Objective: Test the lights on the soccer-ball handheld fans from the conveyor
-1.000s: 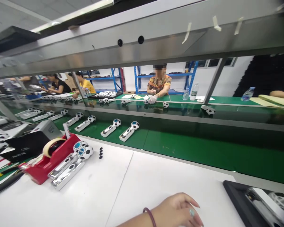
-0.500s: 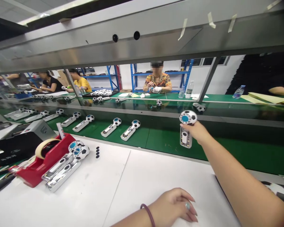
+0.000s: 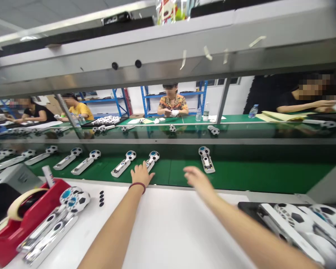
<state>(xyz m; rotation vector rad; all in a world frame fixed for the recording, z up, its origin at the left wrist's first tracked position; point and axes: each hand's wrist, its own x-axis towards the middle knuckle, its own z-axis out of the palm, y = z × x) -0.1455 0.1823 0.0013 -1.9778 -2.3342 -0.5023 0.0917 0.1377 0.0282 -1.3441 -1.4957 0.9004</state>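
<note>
My left hand reaches over the near edge of the green belt, fingers spread over the handle of a handheld device with a soccer-ball head. The hand covers most of that handle; its ball head shows beyond the fingers. My right hand, slightly blurred, hovers open and empty at the belt edge with fingers pointing left. Just beyond it lies another soccer-ball device, its handle open with parts showing inside. A similar device rests left of my left hand.
On the white table stands a red tape dispenser, with two soccer-ball devices beside it. Several black dots lie nearby. At right, a black tray holds more ball-headed pieces. Co-workers sit across the green belt.
My right hand has let go of the soccer-ball device, which now lies on the belt, and has moved left. My left hand has gone from the table to the belt. The view has shifted.
</note>
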